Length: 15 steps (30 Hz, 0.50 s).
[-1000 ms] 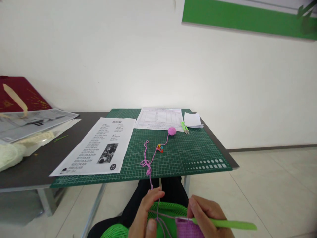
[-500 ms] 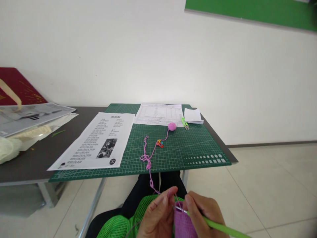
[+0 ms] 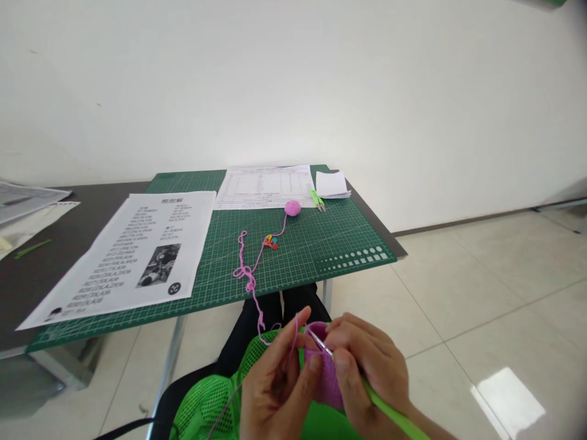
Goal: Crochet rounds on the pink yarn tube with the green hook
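Above my lap, my left hand (image 3: 279, 382) pinches the edge of a purple crocheted piece (image 3: 329, 382), with pink yarn looped over its raised index finger. My right hand (image 3: 371, 366) grips a crochet hook with a green handle (image 3: 394, 415); the metal tip lies at the piece's upper rim, close to my left fingers. The piece is tube-shaped with an open top. A strand of pink yarn (image 3: 260, 318) runs from the mat down toward my lap. A small pink ball (image 3: 292, 208) rests on the green cutting mat (image 3: 293, 263).
Colourful stitch markers (image 3: 271, 242) lie mid-mat. Green-handled snips (image 3: 317, 200) are beside a white paper stack (image 3: 333, 184). A printed pattern sheet (image 3: 123, 256) and a form (image 3: 263, 188) overlap the mat. Green mesh fabric (image 3: 206, 400) covers part of my lap.
The view has turned right and slightly down. My left thumb has come onto the piece's rim, and the piece's opening shows more between my hands. The hook tip has shifted within it.
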### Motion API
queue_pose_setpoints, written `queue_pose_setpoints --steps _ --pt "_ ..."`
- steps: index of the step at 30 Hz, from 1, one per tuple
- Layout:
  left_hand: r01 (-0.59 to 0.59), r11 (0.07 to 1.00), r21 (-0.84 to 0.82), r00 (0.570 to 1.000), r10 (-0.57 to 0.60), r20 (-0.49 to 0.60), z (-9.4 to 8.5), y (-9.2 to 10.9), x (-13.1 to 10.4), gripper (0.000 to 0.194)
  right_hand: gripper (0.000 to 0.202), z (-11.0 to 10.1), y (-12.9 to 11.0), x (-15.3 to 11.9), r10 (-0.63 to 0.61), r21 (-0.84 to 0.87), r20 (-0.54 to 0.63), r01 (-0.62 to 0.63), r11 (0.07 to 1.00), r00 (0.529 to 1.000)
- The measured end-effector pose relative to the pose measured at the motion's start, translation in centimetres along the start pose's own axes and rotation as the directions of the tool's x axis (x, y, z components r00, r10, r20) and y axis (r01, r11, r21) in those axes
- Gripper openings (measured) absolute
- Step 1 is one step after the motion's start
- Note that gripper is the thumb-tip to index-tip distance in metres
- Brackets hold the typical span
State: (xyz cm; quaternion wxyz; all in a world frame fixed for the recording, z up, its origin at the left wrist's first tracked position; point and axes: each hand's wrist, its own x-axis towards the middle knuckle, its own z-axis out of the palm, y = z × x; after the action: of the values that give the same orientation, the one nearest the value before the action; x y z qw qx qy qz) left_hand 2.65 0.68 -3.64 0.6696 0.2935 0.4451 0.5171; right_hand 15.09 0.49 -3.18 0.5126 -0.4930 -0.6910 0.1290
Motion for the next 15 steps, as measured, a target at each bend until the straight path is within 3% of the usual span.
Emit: queue_pose_setpoints --steps 5,12,15 --pt "0.008 1.000 0.000 1.000 -0.008 -0.006 0.2 0.2 -0.2 0.043 0.013 -0.4 0.2 0.6 -0.012 -0.057 0.025 0.014 0.998 1.000" --pt "0.182 0.979 -0.088 0.982 -0.178 0.058 0.8 1.3 0.3 0.043 0.021 -0.2 -0.3 0.4 -0.025 -0.017 -0.024 0.025 1.000 0.999" --pt "0.203 0.975 -0.091 0.978 -0.198 0.059 0.8 1.6 0.2 0.043 0.023 0.1 -0.7 0.3 -0.016 -0.013 -0.058 0.015 1.000 0.998"
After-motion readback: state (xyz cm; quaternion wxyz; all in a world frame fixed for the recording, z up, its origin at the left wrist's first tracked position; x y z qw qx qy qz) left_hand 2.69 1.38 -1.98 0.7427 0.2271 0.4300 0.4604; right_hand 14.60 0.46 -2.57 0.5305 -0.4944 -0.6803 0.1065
